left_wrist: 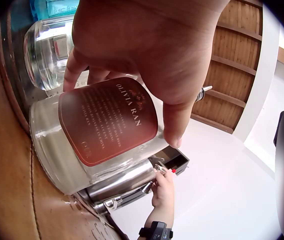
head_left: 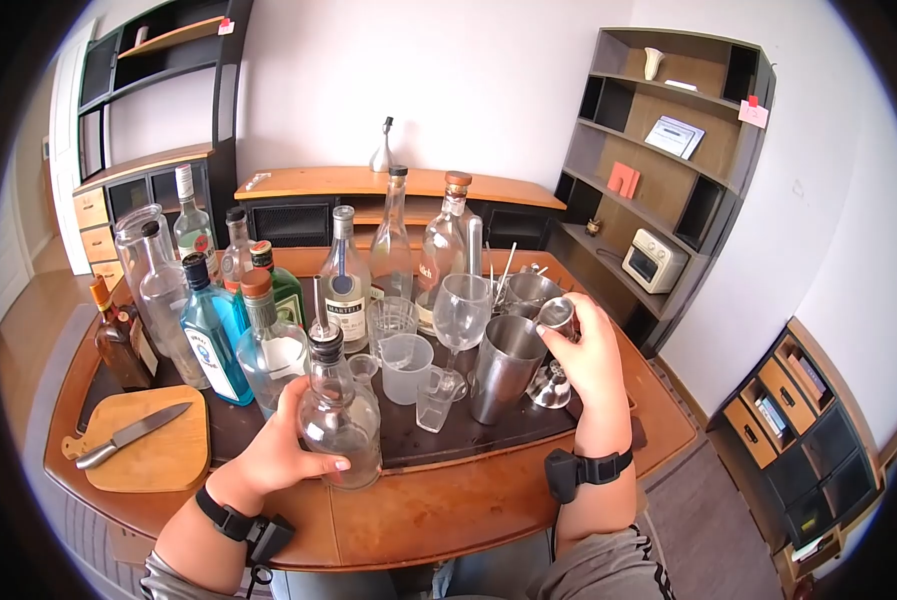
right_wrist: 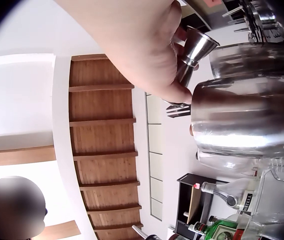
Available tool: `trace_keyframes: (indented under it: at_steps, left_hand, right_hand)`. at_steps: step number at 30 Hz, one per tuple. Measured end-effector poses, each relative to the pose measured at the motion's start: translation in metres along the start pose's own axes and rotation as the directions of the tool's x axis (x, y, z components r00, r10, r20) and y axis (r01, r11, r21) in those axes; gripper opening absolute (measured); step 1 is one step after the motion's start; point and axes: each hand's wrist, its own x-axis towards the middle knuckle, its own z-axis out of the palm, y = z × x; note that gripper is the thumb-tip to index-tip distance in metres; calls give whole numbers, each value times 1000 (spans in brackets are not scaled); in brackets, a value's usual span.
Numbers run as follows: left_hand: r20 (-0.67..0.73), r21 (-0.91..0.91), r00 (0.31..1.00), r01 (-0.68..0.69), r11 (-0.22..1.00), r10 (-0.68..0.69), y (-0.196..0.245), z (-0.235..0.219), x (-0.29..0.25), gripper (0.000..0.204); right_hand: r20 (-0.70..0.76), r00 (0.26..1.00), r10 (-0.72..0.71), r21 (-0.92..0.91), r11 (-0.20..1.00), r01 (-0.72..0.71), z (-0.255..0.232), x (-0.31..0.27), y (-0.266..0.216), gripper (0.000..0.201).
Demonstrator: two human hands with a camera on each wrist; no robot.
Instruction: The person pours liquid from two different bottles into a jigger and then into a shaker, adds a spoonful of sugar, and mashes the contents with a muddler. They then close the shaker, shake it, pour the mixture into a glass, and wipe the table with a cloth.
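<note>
My left hand point(head_left: 286, 448) grips a clear glass bottle point(head_left: 340, 425) with a metal pourer at the table's front edge; its dark red label point(left_wrist: 109, 120) shows in the left wrist view. Between the thumb and fingers of my right hand point(head_left: 590, 350) is a small steel jigger point(head_left: 556, 318), held beside the rim of a tall steel shaker cup point(head_left: 505, 372). A second jigger point(head_left: 549, 388) stands on the dark mat just below that hand. Left of the cup are a stemmed glass point(head_left: 462, 312), a frosted plastic cup point(head_left: 406, 368) and a small square measuring cup point(head_left: 433, 408).
Several bottles, among them a blue one point(head_left: 215, 335), crowd the table's left and back. A knife point(head_left: 133, 436) lies on a wooden cutting board point(head_left: 183, 458) at the left. Behind the shaker cup stands another metal vessel point(head_left: 530, 295) near some straws.
</note>
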Motion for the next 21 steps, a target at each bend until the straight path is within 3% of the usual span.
trace_keyframes:
  at_steps: [6, 12, 21]
  left_hand:
    - [-10, 100, 999, -42, 994, 44, -5, -3, 0, 102]
    - [-33, 93, 998, -48, 994, 51, -15, -5, 1, 105]
    - [-47, 95, 999, -23, 995, 28, -10, -4, 0, 107]
  right_hand:
    - [-26, 971, -237, -276, 936, 221, 2, -2, -5, 42]
    - [-54, 921, -386, -367, 865, 341, 3, -1, -8, 39]
    - [-89, 904, -419, -463, 821, 335, 3, -2, -10, 43]
